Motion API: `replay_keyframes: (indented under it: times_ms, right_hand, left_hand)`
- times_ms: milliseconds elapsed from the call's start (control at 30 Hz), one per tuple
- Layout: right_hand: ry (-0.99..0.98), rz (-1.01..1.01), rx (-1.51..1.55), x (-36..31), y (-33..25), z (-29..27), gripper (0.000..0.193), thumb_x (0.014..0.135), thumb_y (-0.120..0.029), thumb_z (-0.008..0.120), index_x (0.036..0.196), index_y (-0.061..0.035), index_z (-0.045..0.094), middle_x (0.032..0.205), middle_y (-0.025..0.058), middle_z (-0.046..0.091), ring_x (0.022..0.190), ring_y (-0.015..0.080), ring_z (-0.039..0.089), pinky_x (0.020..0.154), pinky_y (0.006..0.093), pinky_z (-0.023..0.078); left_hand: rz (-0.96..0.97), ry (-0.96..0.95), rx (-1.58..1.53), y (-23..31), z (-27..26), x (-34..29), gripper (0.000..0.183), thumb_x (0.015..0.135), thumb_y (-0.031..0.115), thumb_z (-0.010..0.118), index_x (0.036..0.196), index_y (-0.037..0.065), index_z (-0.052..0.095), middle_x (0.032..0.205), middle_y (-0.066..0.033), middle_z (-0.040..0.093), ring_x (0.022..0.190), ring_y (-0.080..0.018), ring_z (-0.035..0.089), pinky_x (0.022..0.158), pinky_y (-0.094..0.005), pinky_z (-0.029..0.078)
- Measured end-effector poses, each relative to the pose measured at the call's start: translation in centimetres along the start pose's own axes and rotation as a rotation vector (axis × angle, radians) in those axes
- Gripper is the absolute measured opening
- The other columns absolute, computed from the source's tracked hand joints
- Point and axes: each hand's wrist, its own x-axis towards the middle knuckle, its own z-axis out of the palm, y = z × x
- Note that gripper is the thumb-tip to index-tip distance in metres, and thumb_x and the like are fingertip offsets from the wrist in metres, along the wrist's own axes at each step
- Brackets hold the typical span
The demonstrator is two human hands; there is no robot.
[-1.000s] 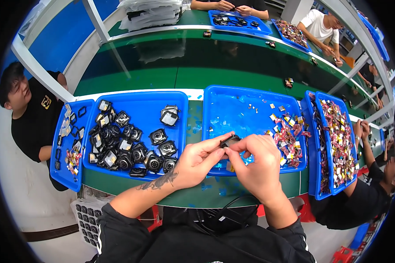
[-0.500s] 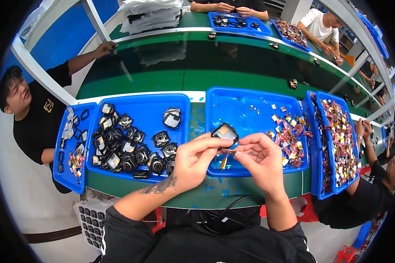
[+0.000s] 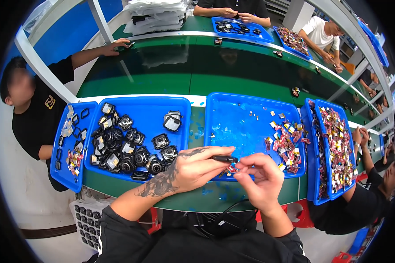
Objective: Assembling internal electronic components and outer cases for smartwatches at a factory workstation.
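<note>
My left grip [image 3: 198,168] holds the black casing [image 3: 225,158] edge-on over the near side of the scrap-strewn tray [image 3: 250,136], seemingly presenting its end to my right grip [image 3: 263,179]. Whether that pinches anything, I can't tell.

Smooth black casing [image 3: 224,158], glossy blue plastic tray [image 3: 237,140], shiny green belt [image 3: 153,79], cloth sleeve [image 3: 120,229]

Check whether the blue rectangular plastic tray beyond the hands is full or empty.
Partly filled: the tray holds small pink and yellow pieces at its right; bare bottom shows leftward.
</note>
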Motion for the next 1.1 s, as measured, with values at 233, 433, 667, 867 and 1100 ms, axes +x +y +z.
replay_keyframes:
  times_ms: [233,433,667,867,1100]
  right_hand:
    - [-0.182,0.186,0.036,0.4,-0.2,-1.9,0.016,0.085,0.005,0.065,0.101,0.0050,0.063,0.098,0.0090,0.062,0.088,0.0137,0.063,0.071,0.0236,0.055]
    - [-0.243,0.236,0.043,0.4,-0.2,-2.1,0.007,0.087,0.003,0.064,0.093,0.0032,0.060,0.090,0.0069,0.062,0.083,0.0115,0.062,0.071,0.0234,0.054]
    - [-0.431,0.122,-0.410,2.1,-1.6,-3.0,0.008,0.089,-0.004,0.063,0.088,0.0020,0.058,0.079,0.0076,0.062,0.074,0.0122,0.061,0.065,0.0259,0.050]
    - [-0.299,0.170,-0.235,1.4,-0.7,-2.9,0.013,0.084,-0.001,0.069,0.096,-0.0002,0.064,0.084,0.0058,0.064,0.075,0.0110,0.062,0.065,0.0248,0.051]
    - [0.044,0.091,-0.063,0.4,0.7,-0.4,0.028,0.082,0.005,0.071,0.104,0.0016,0.055,0.087,0.0046,0.063,0.078,0.0074,0.060,0.067,0.0195,0.048]
  left_hand:
    - [0.157,-0.018,0.231,-0.1,0.0,0.2,0.014,0.071,0.000,0.074,0.083,-0.003,0.066,0.109,-0.0150,0.066,0.091,-0.0279,0.069,0.071,-0.0332,0.059]
    - [0.118,-0.068,0.110,0.2,0.2,0.2,0.017,0.073,0.002,0.074,0.087,0.001,0.067,0.099,-0.0125,0.067,0.082,-0.0270,0.069,0.066,-0.0332,0.058]
    - [-0.227,-0.220,-0.035,1.0,-0.2,0.1,0.012,0.072,0.000,0.073,0.083,0.002,0.069,0.085,-0.0103,0.068,0.071,-0.0239,0.067,0.059,-0.0306,0.052]
    - [-0.429,-0.300,-0.190,0.9,-0.4,0.5,0.007,0.078,0.006,0.069,0.084,0.002,0.068,0.078,-0.0078,0.064,0.072,-0.0218,0.065,0.061,-0.0322,0.053]
    - [-0.703,-0.153,-0.547,1.3,0.3,0.1,0.042,0.086,-0.003,0.062,0.128,0.000,0.057,0.106,-0.0116,0.061,0.099,-0.0168,0.066,0.087,-0.0264,0.055]
